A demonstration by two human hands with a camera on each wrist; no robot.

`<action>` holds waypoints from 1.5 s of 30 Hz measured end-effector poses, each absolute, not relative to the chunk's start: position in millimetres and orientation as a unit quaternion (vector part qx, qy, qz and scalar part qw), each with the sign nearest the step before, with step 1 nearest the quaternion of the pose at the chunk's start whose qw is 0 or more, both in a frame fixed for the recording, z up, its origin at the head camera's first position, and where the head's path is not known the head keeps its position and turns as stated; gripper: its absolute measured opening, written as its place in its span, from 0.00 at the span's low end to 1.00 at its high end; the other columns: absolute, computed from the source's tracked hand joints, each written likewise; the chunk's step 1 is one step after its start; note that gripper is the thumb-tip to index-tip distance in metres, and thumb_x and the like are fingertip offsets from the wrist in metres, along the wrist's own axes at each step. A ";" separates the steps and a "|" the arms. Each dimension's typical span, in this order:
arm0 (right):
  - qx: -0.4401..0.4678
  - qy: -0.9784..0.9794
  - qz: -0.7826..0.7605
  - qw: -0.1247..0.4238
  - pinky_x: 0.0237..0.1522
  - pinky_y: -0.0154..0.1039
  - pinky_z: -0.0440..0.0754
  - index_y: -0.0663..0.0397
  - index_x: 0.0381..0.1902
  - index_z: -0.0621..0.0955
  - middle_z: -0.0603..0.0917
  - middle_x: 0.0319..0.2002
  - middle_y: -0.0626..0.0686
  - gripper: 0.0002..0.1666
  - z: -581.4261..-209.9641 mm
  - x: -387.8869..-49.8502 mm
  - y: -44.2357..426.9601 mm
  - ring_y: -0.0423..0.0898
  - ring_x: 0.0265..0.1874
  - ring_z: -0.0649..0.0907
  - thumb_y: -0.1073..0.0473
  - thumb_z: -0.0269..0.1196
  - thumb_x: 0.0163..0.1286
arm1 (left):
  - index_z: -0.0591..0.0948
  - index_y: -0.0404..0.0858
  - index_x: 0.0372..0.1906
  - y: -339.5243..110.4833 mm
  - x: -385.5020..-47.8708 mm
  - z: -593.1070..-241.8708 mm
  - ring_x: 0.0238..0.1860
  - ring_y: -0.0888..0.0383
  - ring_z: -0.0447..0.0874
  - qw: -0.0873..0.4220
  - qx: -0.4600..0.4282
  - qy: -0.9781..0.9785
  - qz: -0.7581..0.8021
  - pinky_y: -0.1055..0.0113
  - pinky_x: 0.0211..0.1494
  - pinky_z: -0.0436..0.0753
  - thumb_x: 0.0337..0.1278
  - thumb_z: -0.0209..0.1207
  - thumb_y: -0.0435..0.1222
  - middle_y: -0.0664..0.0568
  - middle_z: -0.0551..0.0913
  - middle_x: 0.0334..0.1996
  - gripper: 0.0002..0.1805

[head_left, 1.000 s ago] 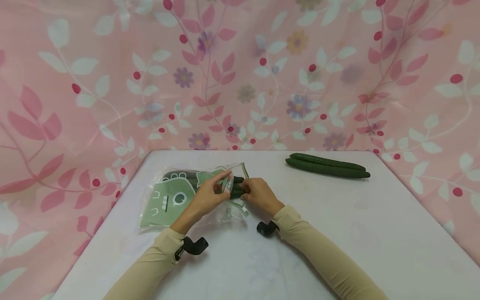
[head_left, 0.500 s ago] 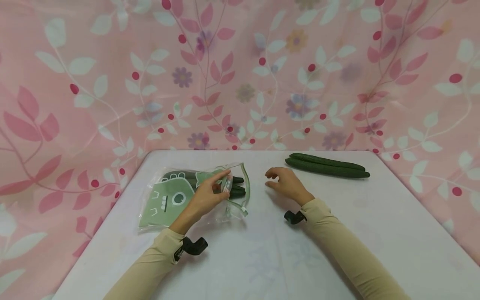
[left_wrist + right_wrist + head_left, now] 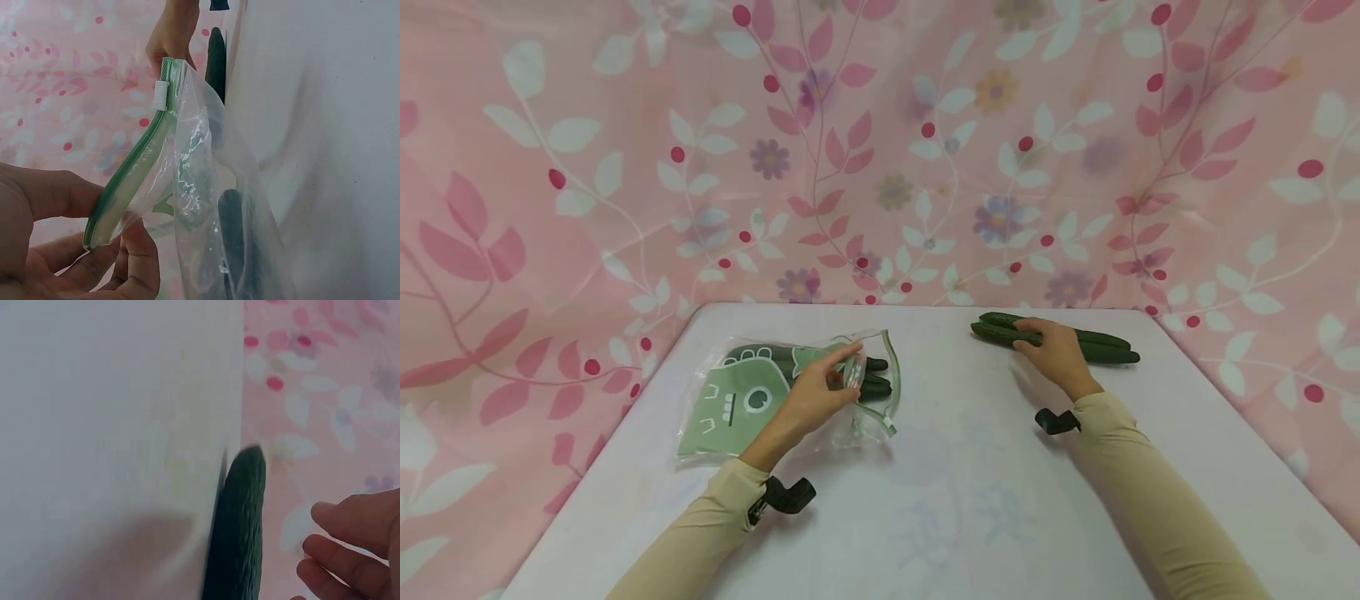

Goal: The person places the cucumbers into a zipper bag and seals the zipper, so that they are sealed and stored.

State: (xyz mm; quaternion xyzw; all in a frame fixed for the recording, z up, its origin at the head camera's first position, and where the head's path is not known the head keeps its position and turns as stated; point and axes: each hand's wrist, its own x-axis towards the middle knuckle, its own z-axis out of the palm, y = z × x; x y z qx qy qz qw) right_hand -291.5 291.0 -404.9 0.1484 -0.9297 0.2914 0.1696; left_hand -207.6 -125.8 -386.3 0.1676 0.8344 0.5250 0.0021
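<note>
Right hand (image 3: 1056, 354) overlaps cucumbers (image 3: 1105, 353) in head view; wrist view shows a gap.

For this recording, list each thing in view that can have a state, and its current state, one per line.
Zip bag: lying flat, mouth open
Zip slider: at one end of the zip
Bagged cucumbers: inside, ends toward the mouth
Loose cucumbers: side by side, outside the bag
Left hand: pinching the bag's edge
Right hand: over the loose pair, fingers apart
</note>
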 end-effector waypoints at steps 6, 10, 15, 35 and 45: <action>0.101 -0.949 0.262 0.141 0.57 0.65 0.73 0.64 0.62 0.78 0.80 0.58 0.69 0.25 -400.6 -290.6 326.0 0.68 0.57 0.77 0.62 0.64 0.69 | 0.70 0.54 0.73 -125.9 -207.5 -386.3 0.45 0.50 0.74 0.002 0.163 0.837 0.523 0.62 0.34 0.74 0.58 0.65 0.31 0.50 0.71 0.69 0.37; 0.082 -0.957 0.244 0.132 0.57 0.68 0.71 0.62 0.61 0.79 0.78 0.60 0.70 0.23 -403.5 -288.8 345.7 0.71 0.59 0.75 0.62 0.63 0.69 | 0.70 0.55 0.73 -125.8 -206.8 -385.4 0.46 0.49 0.74 0.005 0.160 0.837 0.524 0.62 0.34 0.74 0.58 0.65 0.32 0.50 0.71 0.70 0.37; 0.074 -0.961 0.237 0.125 0.57 0.70 0.69 0.61 0.60 0.79 0.76 0.61 0.72 0.23 -406.7 -286.8 364.5 0.74 0.60 0.72 0.61 0.63 0.68 | 0.70 0.54 0.73 -125.9 -205.8 -383.6 0.44 0.50 0.75 0.006 0.162 0.836 0.524 0.63 0.33 0.74 0.57 0.65 0.31 0.50 0.71 0.69 0.37; 0.060 -0.973 0.196 0.104 0.47 0.78 0.62 0.65 0.58 0.76 0.74 0.57 0.76 0.29 -424.9 -289.3 412.0 0.78 0.56 0.70 0.57 0.70 0.61 | 0.71 0.54 0.72 -124.9 -205.3 -382.4 0.44 0.50 0.75 -0.002 0.162 0.837 0.523 0.63 0.34 0.74 0.57 0.65 0.30 0.51 0.72 0.68 0.37; 0.078 -0.970 0.212 0.094 0.57 0.74 0.64 0.66 0.62 0.78 0.74 0.59 0.78 0.29 -431.6 -289.8 417.0 0.79 0.58 0.70 0.57 0.68 0.65 | 0.71 0.54 0.72 -125.6 -206.7 -383.3 0.43 0.50 0.75 0.002 0.163 0.834 0.528 0.63 0.32 0.73 0.58 0.64 0.30 0.50 0.71 0.69 0.37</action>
